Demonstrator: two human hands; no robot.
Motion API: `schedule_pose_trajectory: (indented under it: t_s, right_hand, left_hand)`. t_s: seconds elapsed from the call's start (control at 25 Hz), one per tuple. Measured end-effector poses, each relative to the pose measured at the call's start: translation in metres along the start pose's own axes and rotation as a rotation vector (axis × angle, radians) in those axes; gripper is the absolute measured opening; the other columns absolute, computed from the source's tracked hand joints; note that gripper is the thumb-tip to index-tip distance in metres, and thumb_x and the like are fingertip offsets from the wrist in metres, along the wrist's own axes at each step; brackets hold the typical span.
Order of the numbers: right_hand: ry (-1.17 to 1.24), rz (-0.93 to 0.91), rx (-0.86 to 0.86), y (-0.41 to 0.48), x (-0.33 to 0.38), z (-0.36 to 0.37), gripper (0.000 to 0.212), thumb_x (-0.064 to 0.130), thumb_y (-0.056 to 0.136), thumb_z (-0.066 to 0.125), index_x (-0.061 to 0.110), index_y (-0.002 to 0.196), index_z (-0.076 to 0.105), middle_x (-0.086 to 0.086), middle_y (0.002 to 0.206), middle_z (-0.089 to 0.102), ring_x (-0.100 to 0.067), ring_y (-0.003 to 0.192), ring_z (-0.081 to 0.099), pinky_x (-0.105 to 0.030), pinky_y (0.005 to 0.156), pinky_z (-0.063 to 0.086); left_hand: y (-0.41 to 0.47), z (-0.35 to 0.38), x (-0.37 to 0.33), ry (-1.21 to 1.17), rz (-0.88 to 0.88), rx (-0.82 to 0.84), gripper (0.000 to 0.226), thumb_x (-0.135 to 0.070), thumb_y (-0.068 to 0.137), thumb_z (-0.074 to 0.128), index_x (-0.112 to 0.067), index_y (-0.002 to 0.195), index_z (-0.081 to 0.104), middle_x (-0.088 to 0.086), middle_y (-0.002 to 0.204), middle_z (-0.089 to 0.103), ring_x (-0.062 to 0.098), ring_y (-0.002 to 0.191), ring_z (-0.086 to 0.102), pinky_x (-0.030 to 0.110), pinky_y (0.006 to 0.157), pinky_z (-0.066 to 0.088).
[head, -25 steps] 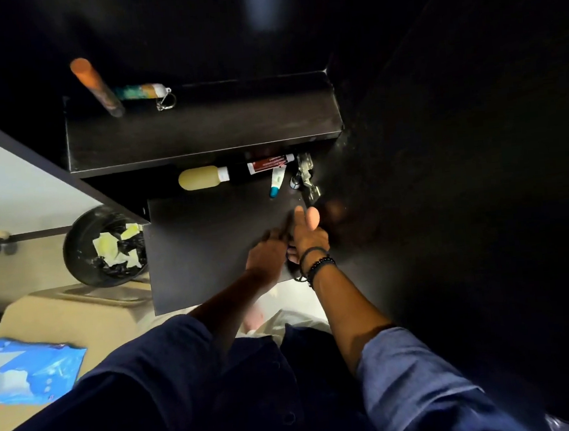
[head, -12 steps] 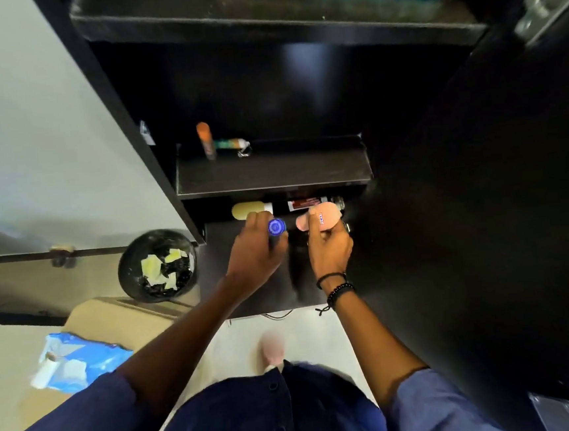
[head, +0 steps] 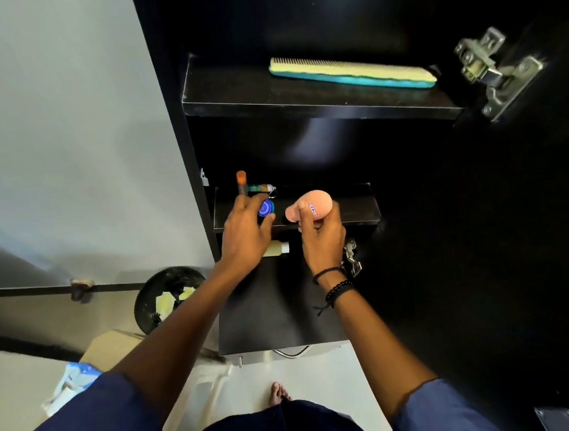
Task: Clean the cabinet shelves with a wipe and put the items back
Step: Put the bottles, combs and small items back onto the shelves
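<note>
Hovering over the centre-frame shelf (head: pixel 358 209), a blue-capped container (head: pixel 266 207) is pinched by the left hand (head: pixel 243 232), a pink bottle (head: pixel 310 206) clasped by the right hand (head: pixel 323 243); the standing orange-capped tube (head: pixel 241 181) alongside could be toppled.

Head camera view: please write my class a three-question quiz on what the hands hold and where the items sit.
1. True or false: the right hand grips a pink bottle.
2. Fill in: the left hand holds a small item whose round cap is ____.
3. Where does the yellow-and-teal comb lie? A in the left hand; B on the top shelf; C in the right hand.

Key: 1 true; 2 blue; 3 B.
</note>
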State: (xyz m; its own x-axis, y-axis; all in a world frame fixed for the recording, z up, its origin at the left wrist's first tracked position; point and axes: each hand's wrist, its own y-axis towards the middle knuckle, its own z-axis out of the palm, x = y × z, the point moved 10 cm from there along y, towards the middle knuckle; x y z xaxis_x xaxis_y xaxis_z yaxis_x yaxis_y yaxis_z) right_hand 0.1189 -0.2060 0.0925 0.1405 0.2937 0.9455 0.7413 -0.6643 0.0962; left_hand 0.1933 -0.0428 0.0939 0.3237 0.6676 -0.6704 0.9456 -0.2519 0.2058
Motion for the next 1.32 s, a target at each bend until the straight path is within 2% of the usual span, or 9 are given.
schedule_pose_trajectory:
  t_s: [0.12,0.24,0.48,0.64,0.84,1.0,1.16,1.24,1.32]
  right_hand:
    - [-0.055,0.018,0.055,0.015,0.006,0.012,0.037,0.038,0.091,0.059,0.01,0.113,0.051,-0.003,0.095,0.064,-0.017,0.082,0.063,-0.019,0.06,0.045]
    - [-0.124,0.022,0.119,0.026,0.007,0.024,0.038,0.04,0.091,0.056,0.01,0.113,0.048,-0.008,0.097,0.064,-0.023,0.084,0.062,-0.029,0.064,0.047]
    - [-0.217,0.009,0.179,0.044,0.002,0.04,0.038,0.04,0.092,0.056,0.007,0.109,0.047,-0.014,0.101,0.064,-0.031,0.091,0.062,-0.032,0.067,0.047]
    - [-0.288,-0.015,0.17,0.059,0.007,0.047,0.038,0.035,0.091,0.059,0.003,0.11,0.051,-0.018,0.108,0.064,-0.035,0.1,0.06,-0.029,0.072,0.041]
    - [-0.34,-0.071,0.177,0.067,0.006,0.056,0.036,0.036,0.088,0.063,0.004,0.104,0.057,-0.016,0.103,0.066,-0.033,0.096,0.063,-0.029,0.071,0.044]
    - [-0.361,-0.065,0.167,0.066,-0.003,0.056,0.043,0.038,0.083,0.068,0.007,0.111,0.055,-0.014,0.105,0.066,-0.032,0.098,0.062,-0.029,0.074,0.042]
    - [-0.287,-0.067,0.13,0.055,-0.011,0.044,0.052,0.038,0.079,0.073,0.011,0.119,0.052,-0.006,0.113,0.061,-0.022,0.092,0.061,-0.028,0.076,0.045]
    - [-0.266,-0.107,0.064,0.045,-0.011,0.031,0.045,0.038,0.081,0.07,0.013,0.114,0.053,-0.002,0.107,0.058,-0.017,0.093,0.056,-0.027,0.075,0.047]
    - [-0.265,-0.175,-0.025,0.029,-0.012,0.014,0.031,0.036,0.084,0.066,0.014,0.101,0.052,0.0,0.095,0.054,-0.014,0.089,0.05,-0.023,0.075,0.041]
  left_hand:
    - [0.017,0.01,0.007,0.123,-0.039,0.063,0.044,-0.02,0.089,0.065,-0.018,0.132,0.053,0.012,0.13,0.05,0.032,0.113,0.056,0.045,0.093,0.051]
    - [0.024,0.015,0.012,0.183,-0.05,0.079,0.046,-0.02,0.089,0.065,-0.019,0.133,0.053,0.013,0.125,0.052,0.032,0.112,0.055,0.045,0.091,0.051]
    - [0.027,0.019,0.019,0.17,-0.051,0.064,0.049,-0.022,0.089,0.065,-0.018,0.135,0.05,0.012,0.123,0.054,0.03,0.113,0.053,0.042,0.092,0.051]
    - [0.025,0.017,0.02,0.135,-0.056,0.058,0.052,-0.022,0.088,0.066,-0.017,0.136,0.048,0.01,0.125,0.051,0.031,0.114,0.053,0.042,0.094,0.049]
    - [0.02,0.015,0.024,0.091,-0.084,0.057,0.053,-0.022,0.088,0.066,-0.017,0.137,0.048,0.009,0.129,0.049,0.03,0.118,0.051,0.04,0.099,0.046]
    - [0.015,0.013,0.023,0.078,-0.087,0.059,0.053,-0.021,0.088,0.065,-0.016,0.137,0.047,0.009,0.131,0.047,0.03,0.12,0.049,0.041,0.101,0.045]
    - [0.007,0.013,0.022,0.084,-0.067,0.04,0.05,-0.022,0.087,0.064,-0.016,0.135,0.048,0.01,0.128,0.048,0.029,0.118,0.046,0.04,0.1,0.043]
    - [-0.003,0.009,0.014,0.134,-0.009,-0.028,0.045,-0.022,0.087,0.063,-0.015,0.129,0.051,0.01,0.124,0.049,0.028,0.112,0.045,0.039,0.096,0.042]
    - [-0.018,0.009,0.006,0.159,0.073,-0.109,0.033,-0.018,0.083,0.062,-0.013,0.116,0.056,0.01,0.113,0.052,0.027,0.101,0.046,0.039,0.086,0.042]
